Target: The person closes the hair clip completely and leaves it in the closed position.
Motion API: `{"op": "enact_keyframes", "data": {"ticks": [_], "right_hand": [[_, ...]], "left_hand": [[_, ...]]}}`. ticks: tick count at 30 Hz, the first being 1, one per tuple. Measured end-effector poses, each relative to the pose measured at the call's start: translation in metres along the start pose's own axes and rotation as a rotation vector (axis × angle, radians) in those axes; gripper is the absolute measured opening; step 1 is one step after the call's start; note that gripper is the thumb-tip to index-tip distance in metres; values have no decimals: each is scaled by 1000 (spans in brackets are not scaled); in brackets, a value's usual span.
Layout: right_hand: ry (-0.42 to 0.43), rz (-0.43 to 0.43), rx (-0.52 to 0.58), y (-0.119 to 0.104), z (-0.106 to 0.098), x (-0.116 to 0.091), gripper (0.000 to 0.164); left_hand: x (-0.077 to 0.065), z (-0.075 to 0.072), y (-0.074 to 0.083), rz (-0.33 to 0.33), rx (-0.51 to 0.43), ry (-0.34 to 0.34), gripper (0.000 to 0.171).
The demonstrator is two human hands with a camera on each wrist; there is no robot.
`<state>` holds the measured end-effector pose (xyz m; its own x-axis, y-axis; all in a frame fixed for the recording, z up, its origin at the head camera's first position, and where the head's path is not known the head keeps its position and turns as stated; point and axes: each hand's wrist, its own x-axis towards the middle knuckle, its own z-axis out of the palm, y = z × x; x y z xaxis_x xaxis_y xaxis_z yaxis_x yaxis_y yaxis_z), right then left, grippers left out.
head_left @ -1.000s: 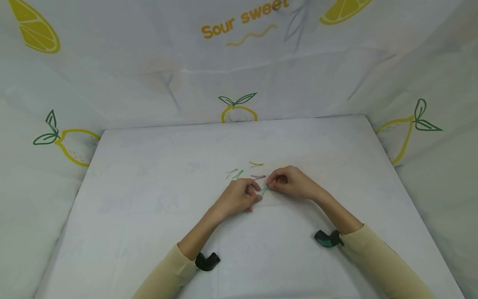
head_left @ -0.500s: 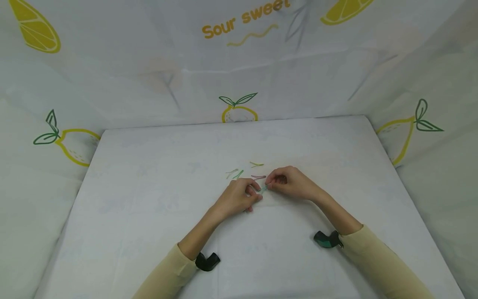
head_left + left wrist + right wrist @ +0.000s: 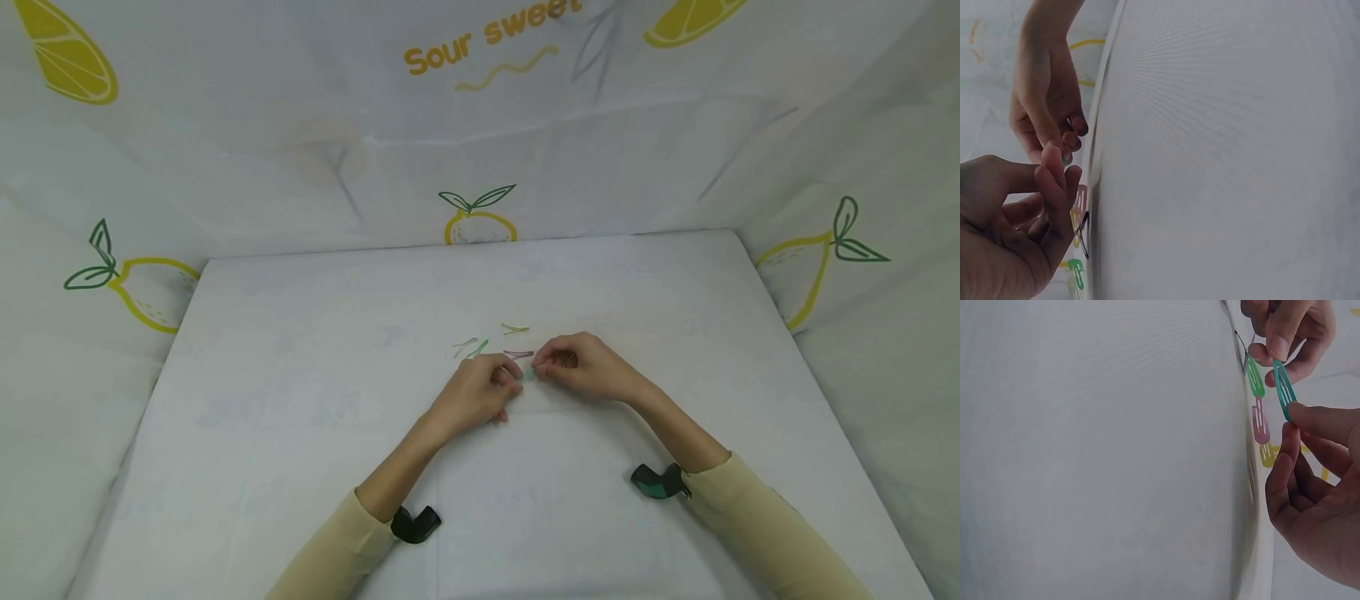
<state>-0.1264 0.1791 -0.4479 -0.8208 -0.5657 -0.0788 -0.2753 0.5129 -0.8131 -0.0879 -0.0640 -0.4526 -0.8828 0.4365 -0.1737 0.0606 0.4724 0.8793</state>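
Observation:
A teal snap hair clip (image 3: 1285, 394) is held between both hands just above the table, its two layers lying close together. My left hand (image 3: 472, 392) pinches one end with thumb and fingers, best seen at the top of the right wrist view. At the other end, the thumb and index finger of my right hand (image 3: 588, 367) grip it. Beyond the hands lie a pink clip (image 3: 518, 355), a green clip (image 3: 478, 347) and a yellow clip (image 3: 516, 329), spread apart. In the left wrist view the fingers hide most of the teal clip.
A pale, dark-edged clip (image 3: 464, 343) lies left of the green one. The white table (image 3: 300, 333) is bordered by hanging sheets (image 3: 262, 167) printed with lemons at the back and sides. Black wrist-worn devices (image 3: 416, 525) sit at both cuffs.
The teal clip stood spread in a V between the hands a second ago; now its parts lie together. The left fingers have shifted slightly upward, while the right hand has barely moved.

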Motion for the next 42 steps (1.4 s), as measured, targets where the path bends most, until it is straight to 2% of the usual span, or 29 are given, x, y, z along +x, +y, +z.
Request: {"op": "enact_keyframes", "data": {"ticks": [10,20,26,33,42], "right_hand": [[16,-39,38,-3,1,-1,10],[6,-54,109,-6,-1,-2,9],[-2,-62,131,-8,-2,-4,9],[-47,-82,169,-10,0,-6,11],[-23,-72,188,-9,1,-4,9]], "left_hand": [[-3,-7,3,56,-60,17,18],[-5,-14,7,47,-169,-23,19],[-6,-15,10,57,-171,-37,19],[-6,-15,9,66,-150,-17,19],[-6,-16,9,64,-142,-2,18]]}}
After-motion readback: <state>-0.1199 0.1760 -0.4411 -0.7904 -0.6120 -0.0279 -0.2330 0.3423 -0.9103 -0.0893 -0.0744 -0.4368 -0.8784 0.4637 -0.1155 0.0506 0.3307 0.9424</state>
